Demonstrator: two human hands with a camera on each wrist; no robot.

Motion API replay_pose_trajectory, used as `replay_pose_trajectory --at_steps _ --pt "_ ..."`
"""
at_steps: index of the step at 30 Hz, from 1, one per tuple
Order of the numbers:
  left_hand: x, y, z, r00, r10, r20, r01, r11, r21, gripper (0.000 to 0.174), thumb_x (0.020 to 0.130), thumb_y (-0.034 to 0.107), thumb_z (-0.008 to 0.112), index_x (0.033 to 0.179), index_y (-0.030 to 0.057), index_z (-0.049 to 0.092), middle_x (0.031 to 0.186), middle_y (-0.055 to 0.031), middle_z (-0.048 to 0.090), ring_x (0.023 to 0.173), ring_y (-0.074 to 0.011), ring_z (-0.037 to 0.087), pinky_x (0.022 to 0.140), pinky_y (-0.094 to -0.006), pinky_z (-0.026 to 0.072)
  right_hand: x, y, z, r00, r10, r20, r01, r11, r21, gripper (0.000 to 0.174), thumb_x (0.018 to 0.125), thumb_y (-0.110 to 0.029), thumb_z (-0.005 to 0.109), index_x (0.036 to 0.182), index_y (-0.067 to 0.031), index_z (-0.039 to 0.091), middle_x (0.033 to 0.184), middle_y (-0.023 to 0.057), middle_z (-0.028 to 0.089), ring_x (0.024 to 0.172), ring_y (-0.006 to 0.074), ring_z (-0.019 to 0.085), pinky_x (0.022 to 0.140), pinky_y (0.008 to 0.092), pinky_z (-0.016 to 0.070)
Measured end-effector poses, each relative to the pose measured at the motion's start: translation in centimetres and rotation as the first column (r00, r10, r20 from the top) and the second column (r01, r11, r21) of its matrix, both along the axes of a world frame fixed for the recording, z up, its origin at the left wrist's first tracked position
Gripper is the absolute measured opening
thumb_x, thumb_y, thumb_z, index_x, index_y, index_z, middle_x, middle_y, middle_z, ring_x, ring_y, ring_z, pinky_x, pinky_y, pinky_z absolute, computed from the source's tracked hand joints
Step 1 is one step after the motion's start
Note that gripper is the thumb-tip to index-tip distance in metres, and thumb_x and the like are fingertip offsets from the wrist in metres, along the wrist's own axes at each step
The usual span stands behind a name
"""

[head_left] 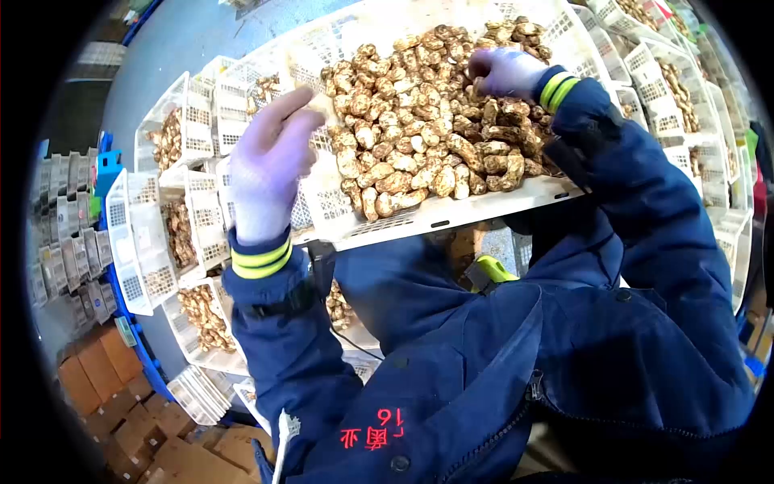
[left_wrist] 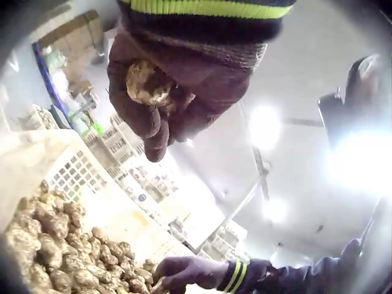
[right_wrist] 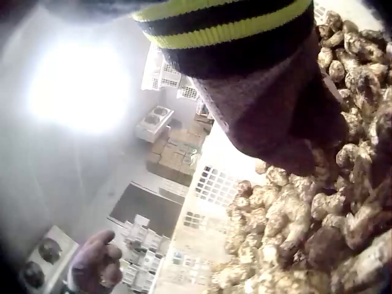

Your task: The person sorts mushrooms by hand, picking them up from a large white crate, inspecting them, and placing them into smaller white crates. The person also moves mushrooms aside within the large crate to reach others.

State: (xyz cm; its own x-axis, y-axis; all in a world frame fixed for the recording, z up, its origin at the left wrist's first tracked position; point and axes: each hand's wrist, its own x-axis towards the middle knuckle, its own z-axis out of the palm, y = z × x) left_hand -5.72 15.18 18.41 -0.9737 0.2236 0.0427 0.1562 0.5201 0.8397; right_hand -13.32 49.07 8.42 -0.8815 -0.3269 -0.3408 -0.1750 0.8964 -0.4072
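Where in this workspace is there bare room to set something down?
Bare floor shows beyond the left-hand small crates, beside the blue rail. Inside the big crate, only a strip along the left wall, near the left hand, looks bare. The heap crowds around the right hand.

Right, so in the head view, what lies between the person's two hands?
Between the left hand and right hand, the head view shows the white crate's pale side, then a heap of knobbly brown pieces.
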Motion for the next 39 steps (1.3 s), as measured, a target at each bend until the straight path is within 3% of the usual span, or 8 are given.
replay_pose_trajectory --at_steps 5,11,14,15,19,23,25,39 --pt "-7.5 8.9 -6.3 0.886 -0.463 0.003 0.348 0.662 -0.664 0.037 0.084 0.024 0.063 0.117 0.0085 0.065 0.098 -0.0164 0.070 0.086 -0.0282 0.068 0.078 -0.0371 0.0526 7.3 7.2 5.5 0.958 -0.108 0.267 0.288 0.333 -0.898 0.033 0.093 -0.018 0.054 0.122 -0.0033 0.057 0.107 0.0055 0.063 0.092 0.0111 0.062 0.079 0.0278 0.0526" --pt "-9.3 14.2 -11.2 0.868 -0.405 0.287 0.437 0.350 -0.829 0.044 0.078 0.033 0.070 0.109 0.0023 0.065 0.109 -0.0211 0.065 0.105 -0.0328 0.062 0.091 -0.0403 0.0487 15.7 12.8 5.8 0.780 -0.060 0.622 0.531 -0.462 -0.711 0.052 0.096 -0.030 0.047 0.138 0.0005 0.045 0.114 0.0133 0.063 0.109 0.0268 0.060 0.097 0.0385 0.0471" --pt "-10.4 11.1 -9.9 0.851 -0.198 0.487 0.421 0.811 -0.405 0.043 0.083 0.034 0.066 0.106 -0.0018 0.063 0.106 -0.0213 0.066 0.096 -0.0304 0.063 0.078 -0.0403 0.0516 17.0 15.4 2.6 0.767 -0.236 0.597 0.503 -0.357 -0.787 0.040 0.098 -0.026 0.047 0.127 0.0006 0.056 0.088 0.0021 0.062 0.073 0.0127 0.060 0.066 0.0244 0.0491" --pt "-11.3 9.0 -10.5 0.801 -0.127 0.585 0.196 0.979 -0.055 0.043 0.085 0.034 0.063 0.107 -0.0035 0.063 0.106 -0.0219 0.065 0.093 -0.0304 0.063 0.074 -0.0402 0.0519 17.5 15.0 3.2 0.904 -0.349 0.246 0.271 0.024 -0.962 0.031 0.098 -0.017 0.046 0.121 -0.0009 0.060 0.080 -0.0009 0.056 0.061 0.0073 0.049 0.056 0.0202 0.0401" --pt "-9.0 8.3 -8.1 0.744 -0.301 0.596 -0.261 0.690 0.675 0.034 0.092 0.028 0.054 0.100 -0.0049 0.060 0.094 -0.0199 0.064 0.077 -0.0266 0.059 0.065 -0.0368 0.0499 17.9 11.4 4.1 0.730 -0.679 0.082 0.469 0.410 -0.782 0.018 0.092 -0.013 0.059 0.105 -0.0064 0.069 0.083 0.0003 0.063 0.066 0.0072 0.054 0.056 0.0213 0.0416" --pt "-10.6 15.1 -10.8 0.861 0.001 0.509 -0.012 1.000 0.017 0.037 0.089 0.034 0.062 0.099 -0.0014 0.065 0.075 -0.0128 0.065 0.061 -0.0241 0.060 0.064 -0.0350 0.0486 18.1 10.1 3.0 0.738 -0.658 -0.151 0.360 0.572 -0.737 0.022 0.087 -0.013 0.065 0.107 -0.0061 0.068 0.095 0.0064 0.071 0.077 0.0119 0.065 0.068 0.0253 0.0500" --pt "-10.9 17.6 -10.8 0.957 -0.254 0.140 0.287 0.756 -0.588 0.037 0.086 0.033 0.063 0.109 0.0036 0.065 0.088 -0.0177 0.070 0.075 -0.0284 0.067 0.075 -0.0356 0.0515 18.2 10.5 3.0 0.747 -0.649 -0.145 0.336 0.557 -0.759 0.022 0.086 -0.012 0.065 0.107 -0.0060 0.068 0.096 0.0076 0.071 0.078 0.0136 0.066 0.069 0.0262 0.0506" --pt "-14.6 20.2 -14.2 0.892 -0.279 0.355 0.452 0.531 -0.717 0.058 0.076 0.033 0.075 0.120 -0.0009 0.060 0.107 -0.0187 0.068 0.098 -0.0285 0.066 0.088 -0.0359 0.0504 17.8 10.2 3.0 0.748 -0.592 -0.302 0.255 0.675 -0.692 0.022 0.086 -0.014 0.064 0.107 -0.0074 0.067 0.093 0.0122 0.069 0.078 0.0217 0.066 0.067 0.0309 0.0513"
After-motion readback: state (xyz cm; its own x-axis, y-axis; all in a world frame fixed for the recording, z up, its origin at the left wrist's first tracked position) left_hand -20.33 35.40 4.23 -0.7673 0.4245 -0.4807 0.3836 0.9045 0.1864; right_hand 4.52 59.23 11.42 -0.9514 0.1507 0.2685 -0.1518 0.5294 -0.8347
